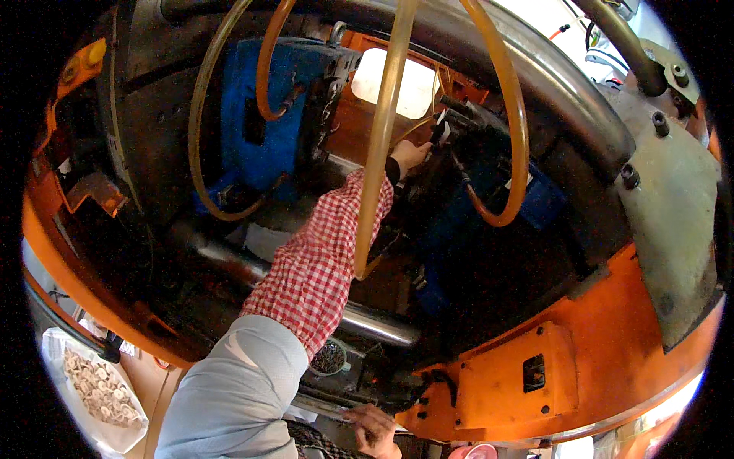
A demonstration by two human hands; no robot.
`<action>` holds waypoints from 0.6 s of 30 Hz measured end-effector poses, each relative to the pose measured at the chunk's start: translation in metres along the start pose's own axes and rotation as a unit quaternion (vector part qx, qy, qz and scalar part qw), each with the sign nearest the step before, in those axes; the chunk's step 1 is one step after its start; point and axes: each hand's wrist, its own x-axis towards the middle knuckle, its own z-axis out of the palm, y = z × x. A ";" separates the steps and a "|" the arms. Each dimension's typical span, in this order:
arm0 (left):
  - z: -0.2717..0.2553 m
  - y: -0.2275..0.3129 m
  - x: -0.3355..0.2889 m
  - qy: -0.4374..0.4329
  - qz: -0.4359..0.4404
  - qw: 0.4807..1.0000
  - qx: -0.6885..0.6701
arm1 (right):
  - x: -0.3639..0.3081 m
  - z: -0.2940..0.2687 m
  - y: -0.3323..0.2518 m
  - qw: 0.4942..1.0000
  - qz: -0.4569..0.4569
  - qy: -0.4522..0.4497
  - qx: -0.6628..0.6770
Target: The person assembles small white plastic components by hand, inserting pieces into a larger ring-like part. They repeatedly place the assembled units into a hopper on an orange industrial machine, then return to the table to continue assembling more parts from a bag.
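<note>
My left arm, in a red-and-white checked sleeve cover (313, 252), reaches deep into an orange machine. The left hand (413, 157) is closed at a small dark piece with a pale edge (441, 128), beside the dark right-hand block (478, 145); its fingertips are partly hidden and I cannot make out the piece's kind. Across from it stands a blue mould block (264, 115) with hoses attached. Low in the picture, my right hand (373, 431) rests by the machine's front edge, fingers loosely bent and apart, nothing visible in them.
Amber hoses (514, 115) loop down around my left arm. Thick steel bars (378, 324) cross the machine. A cup of dark bits (329, 358) sits below my arm. An orange panel (520, 375) borders the right. A white bag of beige pieces (99, 390) stands outside, lower left.
</note>
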 end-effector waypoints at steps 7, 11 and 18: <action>0.006 -0.038 0.042 -0.119 0.215 0.946 0.210 | -0.011 0.008 0.012 0.998 0.008 -0.026 -0.055; -0.013 -0.074 0.072 -0.067 0.341 0.917 0.196 | -0.006 0.011 0.015 0.990 0.083 -0.107 -0.035; 0.020 -0.038 0.039 0.101 0.051 0.983 0.142 | -0.014 0.010 0.011 0.995 0.076 -0.039 -0.049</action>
